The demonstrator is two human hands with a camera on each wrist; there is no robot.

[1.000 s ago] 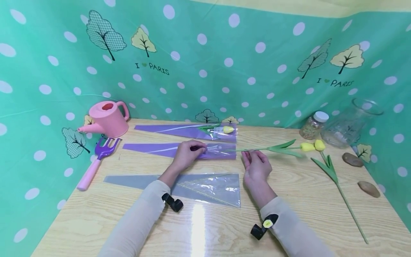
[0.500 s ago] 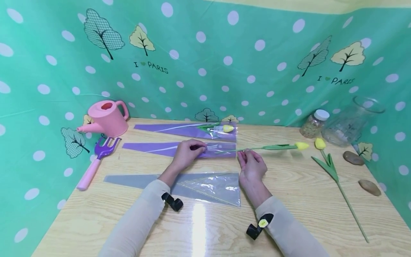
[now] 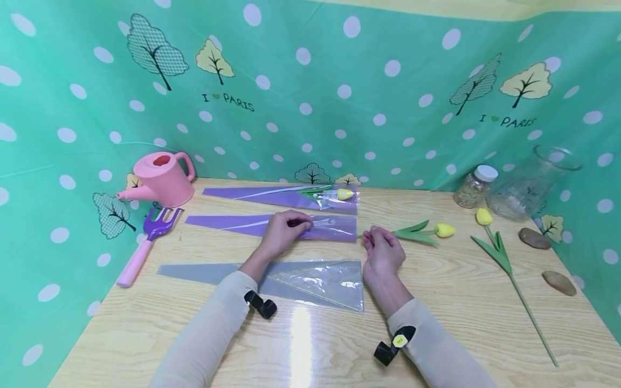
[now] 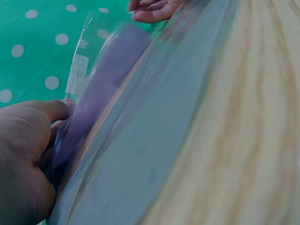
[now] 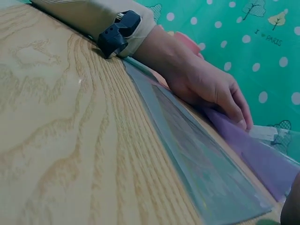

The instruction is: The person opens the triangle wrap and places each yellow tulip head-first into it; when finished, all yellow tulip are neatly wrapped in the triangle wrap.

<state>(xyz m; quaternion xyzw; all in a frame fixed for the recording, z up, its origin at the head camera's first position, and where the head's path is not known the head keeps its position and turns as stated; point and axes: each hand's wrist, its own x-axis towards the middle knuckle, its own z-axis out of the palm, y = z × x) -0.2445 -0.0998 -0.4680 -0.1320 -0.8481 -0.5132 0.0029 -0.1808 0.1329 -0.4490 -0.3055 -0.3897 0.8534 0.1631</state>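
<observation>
My left hand (image 3: 283, 231) pinches the clear upper film of the middle purple flower sleeve (image 3: 223, 222). In the left wrist view, that clear film stands raised from the purple backing (image 4: 108, 75). At the sleeve's right-hand end, my right hand (image 3: 385, 256) holds a yellow tulip (image 3: 444, 230) by its green stem, flower pointing right. Its stem shows just left of my fingertips, up to the sleeve's edge; farther left it is hidden. Behind lies another purple sleeve (image 3: 257, 197) with a yellow tulip inside. A grey sleeve (image 3: 208, 274) lies flat in front, partly under my left forearm.
One more yellow tulip (image 3: 504, 262) lies at the right, near two brown stones (image 3: 534, 238). A white-capped jar (image 3: 471, 188) and a clear glass vase (image 3: 516, 194) stand behind. On the left are a pink watering can (image 3: 165, 180) and a purple hand fork (image 3: 154, 226).
The tulip's flower has moved left and dropped slightly with my right hand. Its stem no longer shows across the middle sleeve. My left hand has stayed in place.
</observation>
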